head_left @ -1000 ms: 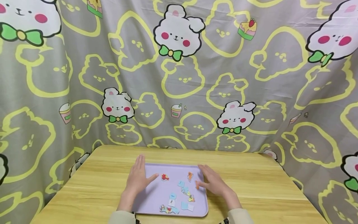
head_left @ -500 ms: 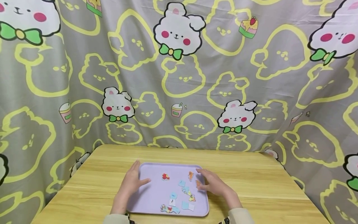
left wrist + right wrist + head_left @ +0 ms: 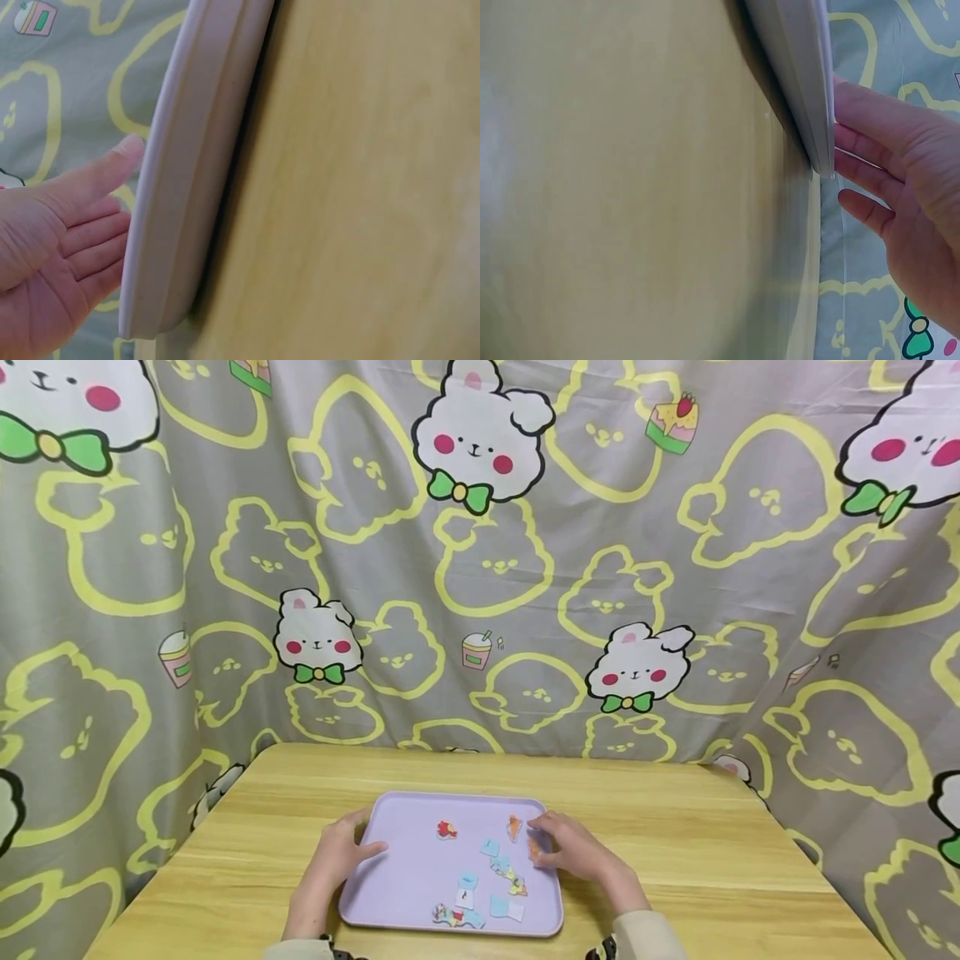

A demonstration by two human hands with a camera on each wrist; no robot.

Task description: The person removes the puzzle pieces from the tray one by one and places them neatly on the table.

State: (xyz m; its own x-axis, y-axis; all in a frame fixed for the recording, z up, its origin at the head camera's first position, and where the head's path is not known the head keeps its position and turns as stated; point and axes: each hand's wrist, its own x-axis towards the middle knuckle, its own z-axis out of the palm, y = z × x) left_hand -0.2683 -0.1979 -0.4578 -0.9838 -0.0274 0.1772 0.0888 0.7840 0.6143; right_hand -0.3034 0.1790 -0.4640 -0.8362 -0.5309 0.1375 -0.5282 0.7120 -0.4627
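A lilac tray [image 3: 405,877] lies on the wooden table, with several small puzzle pieces on it. At its left edge is my left hand [image 3: 333,856], thumb out over the rim and the other fingers lower along the outside. The left wrist view shows those fingers [image 3: 97,244] loosely extended, partly hidden by the tray wall. Over the right edge reaches my right hand [image 3: 581,853], fingers slightly bent and thumb beside an orange piece [image 3: 534,847]. Whether that thumb touches the piece cannot be told. Part of the right fingers [image 3: 870,176] is hidden behind the rim.
Near the tray's top lie a red piece [image 3: 446,830] and another orange piece [image 3: 514,828]. Joined light blue and mixed-colour pieces [image 3: 457,917] sit toward its front. The table [image 3: 225,868] extends around the tray, with a grey patterned curtain [image 3: 405,560] behind.
My left hand has moved left and toward me, from over the tray to its left rim. The right hand has stayed at the right edge, its fingers bending slightly more. The pieces keep their arrangement.
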